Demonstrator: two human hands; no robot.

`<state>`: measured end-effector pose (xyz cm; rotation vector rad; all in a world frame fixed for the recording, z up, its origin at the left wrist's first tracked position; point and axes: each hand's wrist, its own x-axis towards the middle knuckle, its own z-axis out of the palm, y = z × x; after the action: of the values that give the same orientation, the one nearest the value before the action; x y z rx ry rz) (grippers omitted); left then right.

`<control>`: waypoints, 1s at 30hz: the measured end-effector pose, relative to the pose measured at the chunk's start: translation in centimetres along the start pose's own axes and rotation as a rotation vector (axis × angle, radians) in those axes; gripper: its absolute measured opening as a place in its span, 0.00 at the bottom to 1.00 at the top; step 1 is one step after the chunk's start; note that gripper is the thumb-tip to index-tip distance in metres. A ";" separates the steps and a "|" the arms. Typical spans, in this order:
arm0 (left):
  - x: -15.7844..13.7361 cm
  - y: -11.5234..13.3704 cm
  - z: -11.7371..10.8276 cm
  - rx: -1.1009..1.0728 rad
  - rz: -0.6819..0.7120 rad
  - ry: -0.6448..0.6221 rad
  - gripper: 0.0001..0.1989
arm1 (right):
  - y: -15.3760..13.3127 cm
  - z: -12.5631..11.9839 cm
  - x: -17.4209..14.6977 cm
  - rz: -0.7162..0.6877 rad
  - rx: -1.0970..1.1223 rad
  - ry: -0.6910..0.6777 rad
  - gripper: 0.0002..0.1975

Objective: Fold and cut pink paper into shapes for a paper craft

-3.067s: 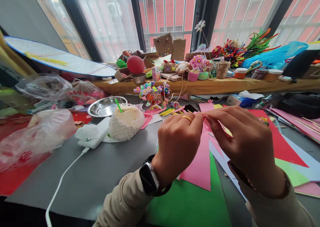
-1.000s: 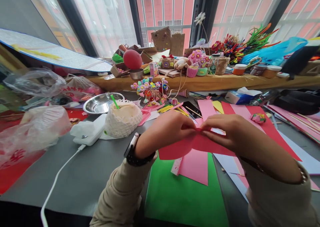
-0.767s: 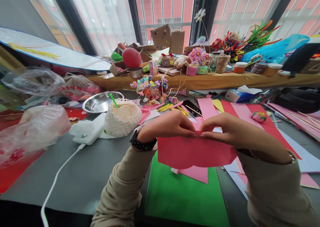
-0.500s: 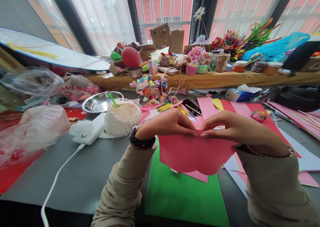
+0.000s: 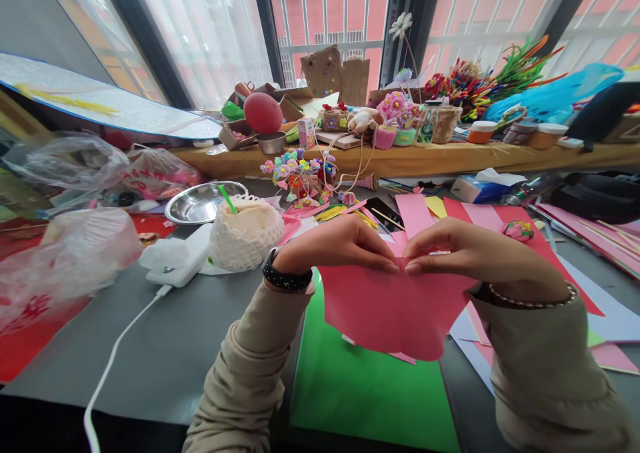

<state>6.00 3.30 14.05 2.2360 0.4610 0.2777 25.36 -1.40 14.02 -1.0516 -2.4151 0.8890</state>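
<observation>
A sheet of red paper (image 5: 385, 310) with a rounded lower edge hangs between my hands, a faint crease down its middle. My left hand (image 5: 345, 243) pinches its top edge near the centre. Right beside it, my right hand (image 5: 450, 248) pinches the same edge, and the fingertips of both hands nearly meet. Below the paper lies a green sheet (image 5: 370, 400) on the grey table. Part of a pink strip (image 5: 403, 358) shows under the red paper's lower edge.
To the left stand a coconut in white foam netting (image 5: 245, 236), a metal bowl (image 5: 193, 206) and a white device (image 5: 177, 270) with a cable. Colourful craft flowers (image 5: 300, 173) are ahead. Paper sheets (image 5: 590, 286) spread to the right. A cluttered wooden ledge (image 5: 400, 163) runs behind.
The red paper now hangs flatter, its lower edge slightly lower and covering more of the pink strip. Both hands keep their pinch, having shifted only slightly.
</observation>
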 end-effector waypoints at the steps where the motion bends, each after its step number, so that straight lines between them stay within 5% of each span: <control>1: 0.0 0.0 0.0 0.011 0.010 0.001 0.08 | 0.0 0.0 0.0 -0.003 0.002 -0.003 0.11; 6: 0.3 -0.1 0.1 0.209 0.012 0.045 0.08 | 0.3 0.3 0.5 0.014 -0.055 0.015 0.10; 12: 0.6 -0.3 0.7 0.504 -0.025 0.265 0.07 | 0.8 0.8 0.9 0.143 -0.206 0.188 0.10; 22: 1.0 -1.6 0.1 0.171 0.046 0.084 0.09 | 0.8 -0.2 0.7 0.169 -0.045 -0.009 0.14; 30: 0.7 -1.3 -0.2 0.115 0.023 0.088 0.09 | 1.1 -0.3 0.7 0.182 0.030 0.019 0.13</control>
<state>6.31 4.52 13.19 2.3490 0.5106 0.3714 25.65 -0.20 13.50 -1.2788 -2.3104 0.9663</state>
